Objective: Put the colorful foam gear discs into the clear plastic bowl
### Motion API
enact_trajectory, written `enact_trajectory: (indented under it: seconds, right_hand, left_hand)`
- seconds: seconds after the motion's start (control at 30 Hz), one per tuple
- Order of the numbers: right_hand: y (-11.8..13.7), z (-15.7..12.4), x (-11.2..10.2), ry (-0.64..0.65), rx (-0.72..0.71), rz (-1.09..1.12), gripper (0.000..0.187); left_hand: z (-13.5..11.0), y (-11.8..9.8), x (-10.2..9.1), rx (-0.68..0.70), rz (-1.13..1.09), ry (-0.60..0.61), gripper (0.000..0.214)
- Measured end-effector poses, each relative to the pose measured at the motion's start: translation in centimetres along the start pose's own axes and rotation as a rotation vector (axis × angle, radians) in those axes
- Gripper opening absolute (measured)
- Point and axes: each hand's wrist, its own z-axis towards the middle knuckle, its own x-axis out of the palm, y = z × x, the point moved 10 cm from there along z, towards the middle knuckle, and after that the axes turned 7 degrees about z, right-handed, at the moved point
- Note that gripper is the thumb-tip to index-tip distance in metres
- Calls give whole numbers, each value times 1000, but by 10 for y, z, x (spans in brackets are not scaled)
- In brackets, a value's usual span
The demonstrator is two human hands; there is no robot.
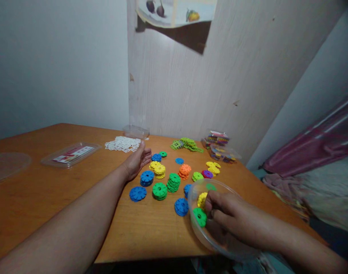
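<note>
My right hand [226,209] reaches into a clear round plastic tub [201,238] at the table's front edge. Its fingers are curled against yellow notched discs [201,200], and a green notched disc [200,217] shows by the thumb. Part of the grip is hidden. Palm inward, my left hand [136,161] rests on its edge on the table, fingers stretched out, beside stacks of discs. Close to it are a blue stack [146,177], a yellow stack [159,171] and another blue stack [156,157]. Green stacks [173,182] and an orange stack [185,171] stand between the hands.
White lattice pieces [123,144] lie behind my left hand, near a clear container [136,131]. Lime-green pieces [186,144] sit by the wall. Filled clear boxes [223,153] stand at the back right. A labelled lid [71,155] and a round lid [8,166] lie left.
</note>
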Motion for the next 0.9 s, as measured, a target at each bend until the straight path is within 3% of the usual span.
enact_trajectory:
  seconds: [0.13, 0.3, 0.4, 0.5, 0.6, 0.73, 0.9]
  right_hand:
    - [-7, -6, -21, -84, -38, -29, 8]
    - [-42, -14, -65, -287, 27, -214, 26]
    - [-64, -15, -78, -337, 101, -268, 36]
    - [-78, -16, -79, -343, 157, -268, 39]
    - [-88, -11, -68, -269, 184, -211, 34]
    - [-95, -3, -52, -215, 126, 5, 28]
    - [-97, -7, -56, -199, 142, 246, 34]
  left_hand:
    - [-2, 0, 1, -11, -6, -5, 88]
    - [-5, -2, 1, -10, -20, -14, 86]
    - [-6, -2, 2, -3, -31, -5, 85]
    - [-6, -3, 3, 8, -32, 1, 86]
    - [-5, -3, 2, 16, -28, -5, 87]
    - [-3, 1, 0, -5, -25, -9, 88]
    - [-4, 1, -1, -7, -30, -6, 86]
